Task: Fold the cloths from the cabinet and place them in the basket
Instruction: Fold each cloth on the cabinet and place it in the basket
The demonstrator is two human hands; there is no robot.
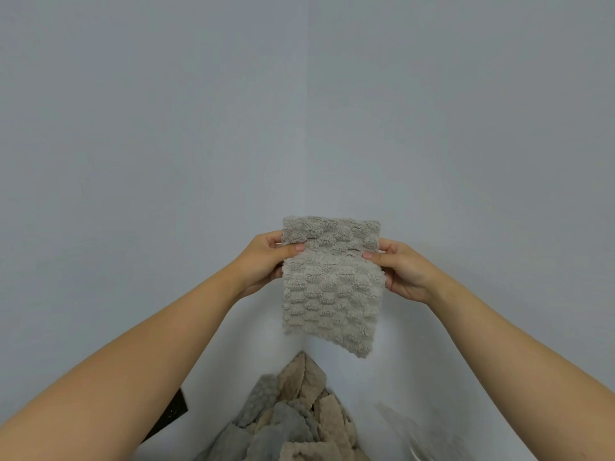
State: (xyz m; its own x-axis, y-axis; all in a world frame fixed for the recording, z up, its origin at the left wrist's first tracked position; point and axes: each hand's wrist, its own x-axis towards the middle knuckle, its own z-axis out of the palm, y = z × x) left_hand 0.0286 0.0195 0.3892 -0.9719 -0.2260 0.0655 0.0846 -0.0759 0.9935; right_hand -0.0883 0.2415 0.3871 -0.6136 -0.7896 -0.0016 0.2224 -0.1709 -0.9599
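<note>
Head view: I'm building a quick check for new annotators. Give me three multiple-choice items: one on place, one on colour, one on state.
1. Where is the pile of cloths? A on a shelf overhead; B below the held cloth; C on a chair.
2. The held cloth's colour? A light grey-beige; B red; C black.
3. How is it held? A lying loose; B by one hand; C by both hands.
Answers: 1 B, it lies lower in view; 2 A, pale nubbly fabric; 3 C, left hand and right hand pinch opposite edges.
</note>
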